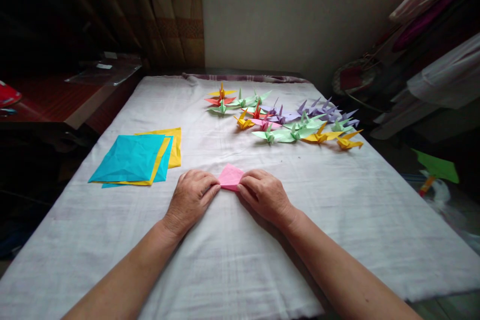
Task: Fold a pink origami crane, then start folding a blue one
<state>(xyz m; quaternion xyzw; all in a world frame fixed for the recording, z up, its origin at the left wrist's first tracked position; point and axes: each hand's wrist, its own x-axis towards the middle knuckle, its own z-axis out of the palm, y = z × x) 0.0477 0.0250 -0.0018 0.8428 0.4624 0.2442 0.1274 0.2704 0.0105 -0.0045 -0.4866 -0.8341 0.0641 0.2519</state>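
Note:
A small folded piece of pink paper [230, 177] lies on the white cloth between my two hands, its pointed corner facing away from me. My left hand [195, 190] pinches its left corner between thumb and fingers. On the other side, my right hand [264, 194] has its thumb and fingers closed on the right corner. The fingertips cover both side corners of the paper, and its lower edge shows a fold.
Blue and yellow paper sheets [131, 159] lie stacked at the left. Several folded paper cranes [295, 132] stand at the back right of the cloth-covered table [240, 270]. Hanging clothes [446, 75] are at the right; a wooden surface [75, 102] adjoins at the left.

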